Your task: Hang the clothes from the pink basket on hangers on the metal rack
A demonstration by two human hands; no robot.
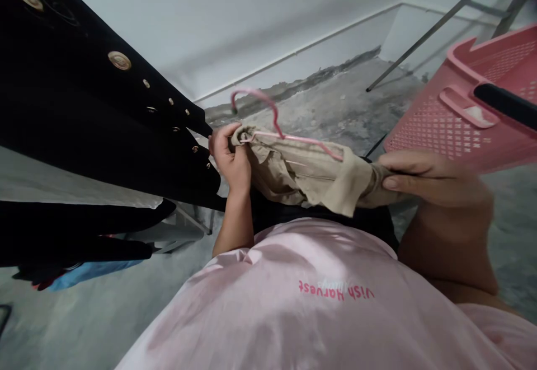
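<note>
In front of my waist, a beige garment (310,174) is stretched between both hands. My left hand (230,154) is closed on its left end, where the cloth bunches around one end of a pink hanger (308,138). The hanger lies along the garment's upper edge, its hook pointing up and to the left. My right hand (432,179), slightly blurred, pinches the garment's right end between thumb and fingers. Folds hide the garment's full shape, so I cannot tell its exact kind.
Black clothing with gold buttons (119,60) hangs close on the left. A pink perforated basket (465,112) with a black handle stands at the right. Behind it is a metal leg (432,31). Blue cloth (94,274) shows at the lower left, above the concrete floor (331,104).
</note>
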